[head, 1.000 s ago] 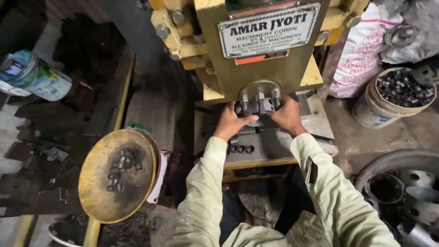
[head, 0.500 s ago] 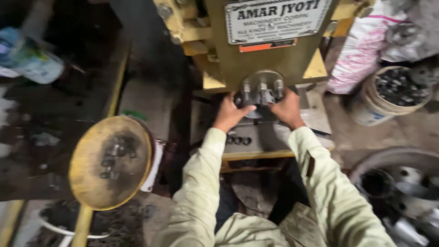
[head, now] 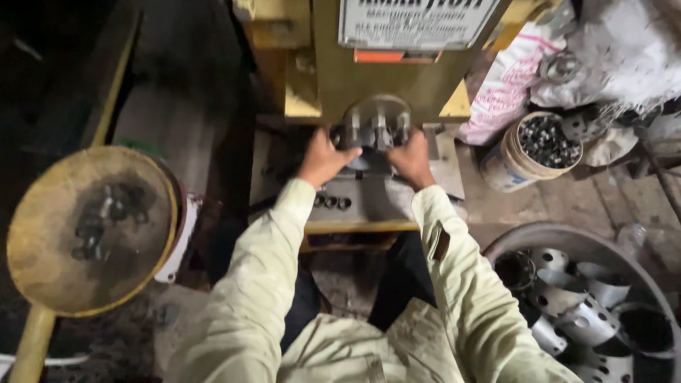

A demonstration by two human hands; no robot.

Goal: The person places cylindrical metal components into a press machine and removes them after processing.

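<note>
A yellow press machine [head: 397, 78] stands in front of me with a round grey tool head [head: 378, 124] carrying three studs. My left hand [head: 323, 157] rests on the metal bed at the left of the die [head: 369, 164], fingers reaching toward the tool head. On the right side of the die lies my right hand [head: 411, 159]. Whether either hand grips a small part under the tool is hidden by the fingers and the blur. Three small dark rings [head: 332, 202] lie on the bed below my left hand.
A round yellowish tray [head: 42, 234] with several small dark parts stands at the left. A white bucket [head: 507, 159] of small metal pieces is at the right, white sacks [head: 610, 50] behind it. A large tub [head: 511, 241] with shiny metal cups sits at lower right.
The view has tilted and drifted, so the machine sits higher and the tray nearer the left edge. Both hands stay at the die under the tool head.
</note>
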